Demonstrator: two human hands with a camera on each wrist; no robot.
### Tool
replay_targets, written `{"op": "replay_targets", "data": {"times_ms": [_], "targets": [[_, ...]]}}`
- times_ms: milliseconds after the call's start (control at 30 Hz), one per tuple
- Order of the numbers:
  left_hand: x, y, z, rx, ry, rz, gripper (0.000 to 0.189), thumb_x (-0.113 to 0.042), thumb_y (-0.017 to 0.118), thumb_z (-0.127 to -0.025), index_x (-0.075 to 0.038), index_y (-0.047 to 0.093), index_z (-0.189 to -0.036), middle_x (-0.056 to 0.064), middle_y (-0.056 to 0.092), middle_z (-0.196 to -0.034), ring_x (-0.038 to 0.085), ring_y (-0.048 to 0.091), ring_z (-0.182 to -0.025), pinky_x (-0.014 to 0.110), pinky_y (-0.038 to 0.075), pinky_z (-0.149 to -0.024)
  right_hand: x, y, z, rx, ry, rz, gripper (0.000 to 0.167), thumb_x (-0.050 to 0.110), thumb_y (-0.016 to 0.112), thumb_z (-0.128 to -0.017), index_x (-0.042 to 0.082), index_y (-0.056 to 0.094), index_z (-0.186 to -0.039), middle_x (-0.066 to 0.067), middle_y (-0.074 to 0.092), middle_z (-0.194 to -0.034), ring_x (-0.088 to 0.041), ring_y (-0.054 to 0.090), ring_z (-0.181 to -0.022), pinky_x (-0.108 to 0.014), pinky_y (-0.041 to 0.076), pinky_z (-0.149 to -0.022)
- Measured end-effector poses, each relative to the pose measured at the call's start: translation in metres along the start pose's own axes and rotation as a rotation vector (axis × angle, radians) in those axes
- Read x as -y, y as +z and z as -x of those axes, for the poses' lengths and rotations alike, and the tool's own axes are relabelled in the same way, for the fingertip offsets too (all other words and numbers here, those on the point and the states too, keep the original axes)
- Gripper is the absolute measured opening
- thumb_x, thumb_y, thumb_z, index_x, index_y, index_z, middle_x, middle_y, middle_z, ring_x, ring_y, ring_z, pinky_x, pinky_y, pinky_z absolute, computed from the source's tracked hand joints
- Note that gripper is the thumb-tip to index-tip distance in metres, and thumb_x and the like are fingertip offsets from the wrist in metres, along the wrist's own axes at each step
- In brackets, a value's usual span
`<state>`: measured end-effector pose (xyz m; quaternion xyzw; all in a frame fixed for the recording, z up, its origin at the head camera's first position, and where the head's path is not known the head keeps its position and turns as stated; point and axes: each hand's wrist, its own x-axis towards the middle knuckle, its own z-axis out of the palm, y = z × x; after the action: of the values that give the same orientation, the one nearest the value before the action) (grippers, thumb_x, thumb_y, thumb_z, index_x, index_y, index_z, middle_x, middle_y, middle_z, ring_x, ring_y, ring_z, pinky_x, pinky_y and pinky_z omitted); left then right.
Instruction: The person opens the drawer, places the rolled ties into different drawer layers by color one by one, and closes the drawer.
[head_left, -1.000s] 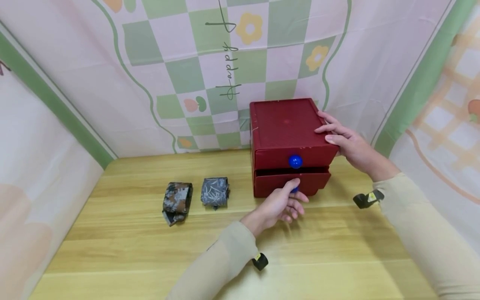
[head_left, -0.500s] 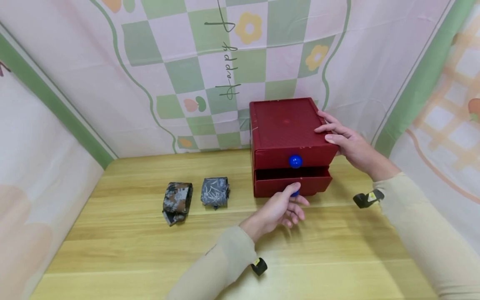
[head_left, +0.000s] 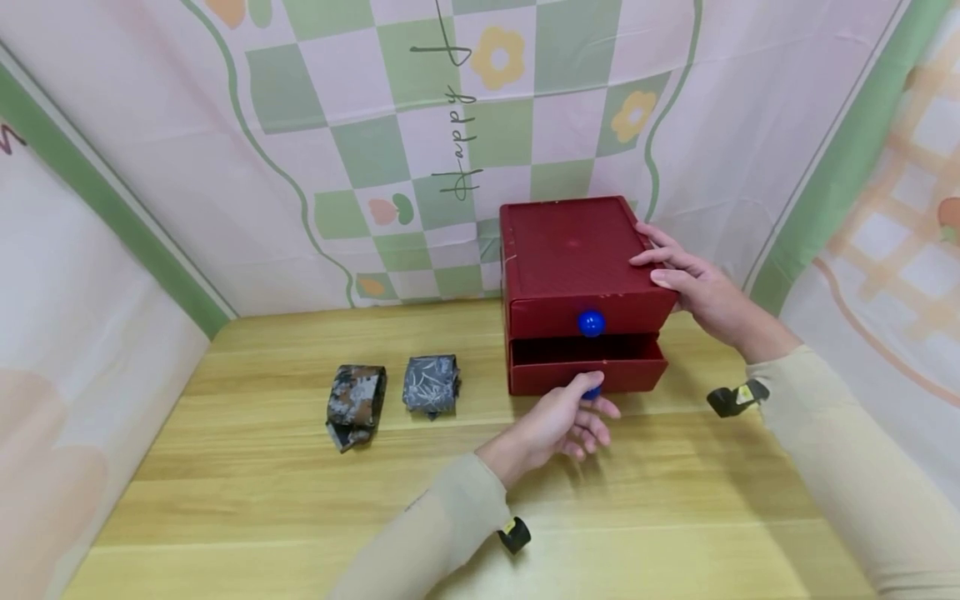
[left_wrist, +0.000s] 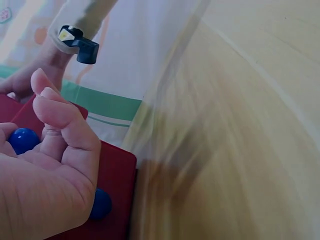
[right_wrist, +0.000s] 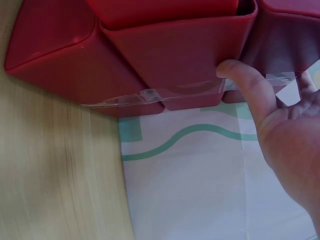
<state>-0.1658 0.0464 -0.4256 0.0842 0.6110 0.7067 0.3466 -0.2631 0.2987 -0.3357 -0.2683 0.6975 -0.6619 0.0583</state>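
A red two-drawer box [head_left: 570, 250] stands at the back of the table. Its lower drawer [head_left: 637, 375] is partly pulled out, and a dark gap shows inside. My left hand [head_left: 558, 421] pinches the lower blue knob [head_left: 592, 392] with the thumb on top, its other fingers loosely bent below. In the left wrist view this lower knob [left_wrist: 101, 205] is half covered by the hand. An upper blue knob [head_left: 591, 323] sits on the drawer above, which is closed. My right hand [head_left: 701, 287] holds the box's right top edge, one digit lying on the side wall [right_wrist: 185, 60].
To the left on the wooden table [head_left: 247, 500] lie a folded brown-grey camouflage cloth bundle [head_left: 356, 404] and a dark grey patterned bundle [head_left: 431, 385]. Clear tape [right_wrist: 150, 95] runs along the box's side. A printed curtain [head_left: 360, 167] hangs close behind the box.
The lower drawer has slid further out toward me, with my left hand drawing its knob slightly forward. My right hand stays in place on the box, and the bundles have not moved.
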Motion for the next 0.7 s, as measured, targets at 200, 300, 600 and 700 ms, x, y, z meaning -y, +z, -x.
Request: {"op": "replay_targets", "data": {"times_ms": [200, 300, 600, 700], "targets": [[-0.0034, -0.0003, 0.0047, 0.013, -0.015, -0.038, 0.060, -0.068, 0.046, -0.096, -0.013, 0.069, -0.096, 0.004, 0.066, -0.071, 0.013, 0.053, -0.056, 0.022, 0.042, -0.047, -0.0008, -0.0015, 0.0003, 0.006, -0.005, -0.013, 0.031, 0.006, 0.046, -0.107, 0.004, 0.065, -0.131, 0.004, 0.011, -0.169, -0.022, 0.009, -0.151, -0.025, 0.057, -0.085], [-0.0029, 0.0000, 0.0060, 0.018, -0.018, -0.040, 0.060, -0.068, 0.046, -0.096, -0.013, 0.069, -0.096, 0.004, 0.066, -0.071, 0.013, 0.054, -0.056, 0.022, 0.043, -0.047, -0.0004, -0.0016, 0.0003, 0.009, -0.006, -0.010, 0.031, 0.006, 0.046, -0.107, 0.003, 0.063, -0.132, 0.004, 0.012, -0.169, -0.022, 0.008, -0.151, -0.025, 0.056, -0.086], [-0.0020, 0.0009, 0.0095, 0.033, -0.015, -0.054, 0.062, -0.070, 0.045, -0.095, -0.013, 0.069, -0.096, 0.004, 0.067, -0.072, 0.013, 0.054, -0.057, 0.023, 0.044, -0.049, -0.0014, -0.0020, 0.0001, -0.001, -0.003, -0.025, 0.030, 0.006, 0.047, -0.107, 0.001, 0.064, -0.131, 0.003, 0.016, -0.168, -0.022, 0.011, -0.151, -0.025, 0.057, -0.086], [-0.0015, 0.0024, 0.0106, 0.045, -0.017, -0.055, 0.061, -0.069, 0.045, -0.096, -0.013, 0.069, -0.096, 0.004, 0.067, -0.072, 0.013, 0.054, -0.056, 0.023, 0.045, -0.049, -0.0025, -0.0020, -0.0002, -0.009, -0.011, -0.029, 0.029, 0.005, 0.048, -0.107, -0.002, 0.063, -0.129, 0.002, 0.019, -0.168, -0.022, 0.014, -0.150, -0.025, 0.057, -0.085]]}}
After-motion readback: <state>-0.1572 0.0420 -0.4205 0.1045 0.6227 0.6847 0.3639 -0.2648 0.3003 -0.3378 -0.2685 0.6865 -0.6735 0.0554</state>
